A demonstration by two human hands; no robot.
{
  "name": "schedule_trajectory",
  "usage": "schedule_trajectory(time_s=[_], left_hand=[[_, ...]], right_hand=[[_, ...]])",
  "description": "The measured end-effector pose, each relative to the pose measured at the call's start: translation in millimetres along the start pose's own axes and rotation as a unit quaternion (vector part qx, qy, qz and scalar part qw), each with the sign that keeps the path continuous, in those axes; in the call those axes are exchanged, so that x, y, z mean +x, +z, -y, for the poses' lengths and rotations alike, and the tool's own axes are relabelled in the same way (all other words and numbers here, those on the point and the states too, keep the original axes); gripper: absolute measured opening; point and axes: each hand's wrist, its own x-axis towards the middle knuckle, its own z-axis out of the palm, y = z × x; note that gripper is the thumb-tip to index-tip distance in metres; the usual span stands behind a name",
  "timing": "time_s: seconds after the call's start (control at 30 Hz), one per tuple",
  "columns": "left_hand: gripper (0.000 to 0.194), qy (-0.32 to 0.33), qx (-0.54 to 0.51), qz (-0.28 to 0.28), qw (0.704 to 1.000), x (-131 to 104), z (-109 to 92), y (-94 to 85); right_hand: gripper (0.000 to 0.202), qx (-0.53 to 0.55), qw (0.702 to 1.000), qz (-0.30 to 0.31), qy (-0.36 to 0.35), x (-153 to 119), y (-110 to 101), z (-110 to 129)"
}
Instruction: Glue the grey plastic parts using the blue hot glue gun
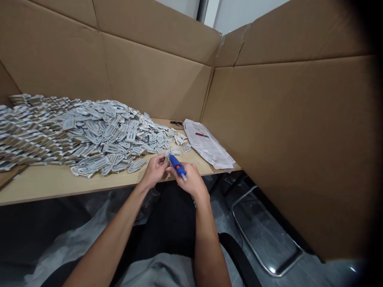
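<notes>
We've got the blue glue gun [178, 167] gripped in our right hand [193, 179], w/ a clear stick [184, 177] poking out its back toward us. Our left hand [155, 170] is pinching a small grey-white piece [168, 153] right at the gun's front end, just over the near part of the table [44, 181]. Can't tell if the nozzle actually touches the piece, bc it's too small & partly hidden.

Risks, as we judge 'em: our left fingertips are v. close to the nozzle, so a slip or too hard a squeeze could put glue on skin; a burn's poss. if the gun is hot, which we can't see. Too much pressure might also flood the piece, & a tilt of the left pinch could send glue off-line. The piece is tiny, so a loose hold could let it twist or drop past the table edge onto our lap [167, 223].

The big heap [101, 123] of similar pieces spreads to our left, w/ a few loose pieces [180, 138] just beyond our hands. It's uneven, so an elbow or sleeve knock could prob. start a slide, esp. at the front. Stray drips might stick those nearby bits together too. The printed paper [212, 149] w/ a red item [201, 135] on it lies to the right, overhanging the edge a little, so a brush from our right arm could drag it off
</notes>
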Motion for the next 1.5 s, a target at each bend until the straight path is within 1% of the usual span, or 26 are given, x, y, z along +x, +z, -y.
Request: schedule_trajectory(time_s=[0.03,0.1,0.2,0.23,0.3,0.37,0.43,0.5,0.57,0.63,0.7,0.77,0.83,0.9,1.0,1.07,1.17,1.27,1.3,1.37,1.5], left_hand=[[0.030,-0.002,-0.004,0.000,1.000,0,0,0.0],[0.027,-0.035,-0.007,-0.005,0.999,-1,-2,0.2],[0.029,-0.107,-0.016,-0.011,0.994,-2,-2,1.1],[0.029,-0.112,-0.022,-0.007,0.993,-3,-2,1.5],[0.029,-0.097,-0.041,0.011,0.994,-2,-2,1.8],[0.030,-0.082,-0.057,0.029,0.995,-2,-3,1.5],[0.030,-0.086,-0.067,0.047,0.993,-3,-4,0.5],[0.030,-0.100,-0.066,0.071,0.990,-4,-7,-1.0],[0.030,-0.118,-0.049,0.104,0.986,-6,-9,-2.6],[0.030,-0.128,-0.023,0.138,0.982,-8,-12,-3.9],[0.028,-0.121,0.005,0.168,0.978,-9,-12,-4.6],[0.029,-0.106,0.026,0.185,0.977,-9,-12,-4.4],[0.029,-0.098,0.039,0.188,0.977,-9,-12,-3.6],[0.029,-0.100,0.041,0.179,0.978,-8,-11,-2.4],[0.029,-0.100,0.035,0.151,0.983,-7,-11,-1.3],[0.031,-0.095,0.022,0.132,0.987,-7,-10,-1.4],[0.033,-0.091,0.004,0.124,0.988,-7,-10,-3.0],[0.035,-0.107,0.015,0.142,0.984,-7,-11,-4.3],[0.035,-0.111,0.024,0.151,0.982,-8,-12,-4.2],[0.037,-0.109,0.041,0.168,0.979,-9,-13,-3.4],[0.040,-0.095,0.053,0.174,0.979,-10,-14,-1.3]], right_hand=[[0.031,-0.005,1.000,-0.002,-0.003,1,2,-1],[0.024,-0.012,0.999,-0.027,-0.013,4,4,-2],[0.021,-0.011,0.994,-0.105,-0.024,7,6,0],[0.023,-0.007,0.991,-0.130,-0.020,7,6,1],[0.028,0.009,0.986,-0.167,0.007,7,5,3],[0.034,0.045,0.980,-0.187,0.049,6,4,0],[0.040,0.098,0.971,-0.196,0.093,6,3,-7],[0.044,0.152,0.959,-0.202,0.125,7,3,-16],[0.047,0.207,0.946,-0.208,0.139,10,5,-24],[0.049,0.272,0.930,-0.208,0.137,13,6,-29],[0.053,0.324,0.916,-0.199,0.128,15,4,-29],[0.057,0.347,0.911,-0.187,0.119,15,1,-26],[0.060,0.352,0.913,-0.174,0.112,13,-5,-23],[0.062,0.349,0.918,-0.151,0.114,8,-11,-20],[0.061,0.318,0.933,-0.102,0.135,1,-18,-19],[0.057,0.294,0.941,-0.083,0.148,-1,-19,-18],[0.053,0.278,0.943,-0.095,0.158,-2,-18,-19],[0.052,0.249,0.947,-0.145,0.144,1,-14,-20],[0.051,0.249,0.945,-0.160,0.137,2,-12,-21],[0.050,0.287,0.934,-0.174,0.126,4,-10,-20],[0.051,0.395,0.901,-0.142,0.114,6,-11,-14]])
